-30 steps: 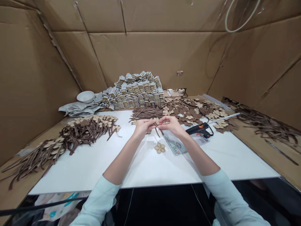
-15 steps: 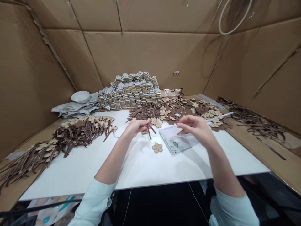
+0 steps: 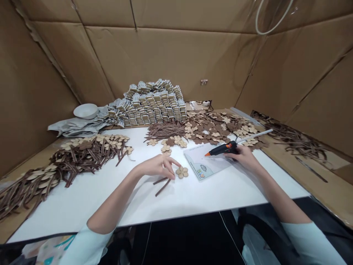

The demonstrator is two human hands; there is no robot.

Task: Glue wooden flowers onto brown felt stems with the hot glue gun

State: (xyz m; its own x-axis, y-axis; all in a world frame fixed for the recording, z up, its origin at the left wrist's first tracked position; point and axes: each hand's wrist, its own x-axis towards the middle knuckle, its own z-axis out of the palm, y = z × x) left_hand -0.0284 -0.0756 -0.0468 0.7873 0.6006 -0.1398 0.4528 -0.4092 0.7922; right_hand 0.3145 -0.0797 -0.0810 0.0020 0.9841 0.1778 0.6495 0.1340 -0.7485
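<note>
My left hand (image 3: 161, 167) is low over the white tabletop, its fingertips pinched on the bend of a brown strip (image 3: 162, 187). The strip's two ends stick out toward the lower left. Right beside these fingers lies a beige flower cutout (image 3: 182, 172) with rounded petals. My right hand (image 3: 245, 157) is closed around the handle of a black and orange glue gun (image 3: 223, 148), which hides most of that handle. A long white glue stick (image 3: 256, 135) juts from the gun's back. Its orange nozzle points left, above a printed DIY sheet (image 3: 197, 156).
A bundle of brown strips (image 3: 165, 130) lies behind my hands. Loose flower cutouts (image 3: 209, 129) spread at the back right. Flowers with strips (image 3: 88, 158) are heaped at left. Stacked small packets (image 3: 157, 106) and a white bowl (image 3: 85, 111) stand behind; a thin blade-like tool (image 3: 311, 169) lies right.
My left hand has come down and turned beside the flower, so the strip ends now point left. My right hand has moved right from above the glue gun to its handle.
</note>
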